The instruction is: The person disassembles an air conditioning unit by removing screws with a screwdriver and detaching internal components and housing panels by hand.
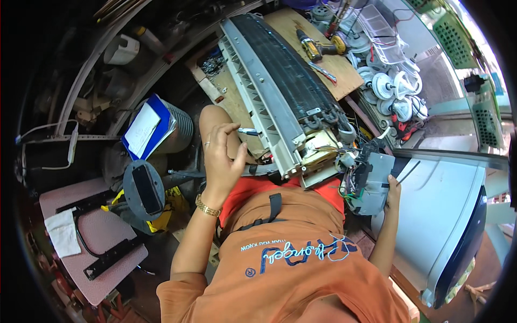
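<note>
In front of me lies a long air conditioner indoor unit, with dark coil fins along its top and a pale plastic frame. My left hand is raised beside its near left edge, thumb and fingers apart, holding nothing that I can see. Close to its fingertips is a slim blue-and-white tool, perhaps a screwdriver. My right hand grips the outer edge of a grey electrical control box. Bundled wires run from this box to the unit's near end. Some right fingers are hidden behind it.
A yellow-and-black cordless drill lies on a wooden board beyond the unit. White plastic parts pile up at the far right. A large white panel stands right; a round stool with a phone is left.
</note>
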`<state>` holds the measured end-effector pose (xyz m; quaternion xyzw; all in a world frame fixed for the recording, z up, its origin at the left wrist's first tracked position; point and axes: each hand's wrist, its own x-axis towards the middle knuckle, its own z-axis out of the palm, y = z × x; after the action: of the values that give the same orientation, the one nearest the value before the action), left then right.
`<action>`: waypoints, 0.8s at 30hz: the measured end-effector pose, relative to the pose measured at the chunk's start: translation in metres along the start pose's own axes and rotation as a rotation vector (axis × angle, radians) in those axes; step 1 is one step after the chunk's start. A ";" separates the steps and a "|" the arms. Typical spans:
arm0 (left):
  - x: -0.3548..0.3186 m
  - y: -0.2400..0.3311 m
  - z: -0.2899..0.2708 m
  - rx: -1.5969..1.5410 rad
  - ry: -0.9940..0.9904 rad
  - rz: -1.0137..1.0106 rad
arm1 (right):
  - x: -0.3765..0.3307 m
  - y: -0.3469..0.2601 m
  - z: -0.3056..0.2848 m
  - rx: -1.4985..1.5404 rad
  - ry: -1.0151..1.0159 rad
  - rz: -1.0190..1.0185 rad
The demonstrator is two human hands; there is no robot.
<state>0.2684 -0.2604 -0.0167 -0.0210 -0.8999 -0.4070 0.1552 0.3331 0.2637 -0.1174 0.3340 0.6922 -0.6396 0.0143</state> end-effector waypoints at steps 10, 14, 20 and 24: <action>-0.043 0.024 0.057 -0.373 -0.170 -0.175 | 0.056 0.003 0.025 -0.049 -0.235 0.183; -0.036 0.051 0.069 -0.320 -0.112 -0.154 | 0.050 -0.008 0.041 -0.110 -0.220 0.101; -0.018 0.050 0.076 -0.335 -0.185 -0.096 | 0.069 -0.050 -0.001 -0.492 -0.004 -0.295; -0.015 0.048 0.066 -0.286 -0.315 -0.207 | 0.024 -0.140 0.086 -0.804 0.034 -0.622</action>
<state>0.2728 -0.1783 -0.0269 -0.0133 -0.8435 -0.5359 -0.0343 0.2125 0.2031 -0.0209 0.0906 0.9504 -0.2912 -0.0606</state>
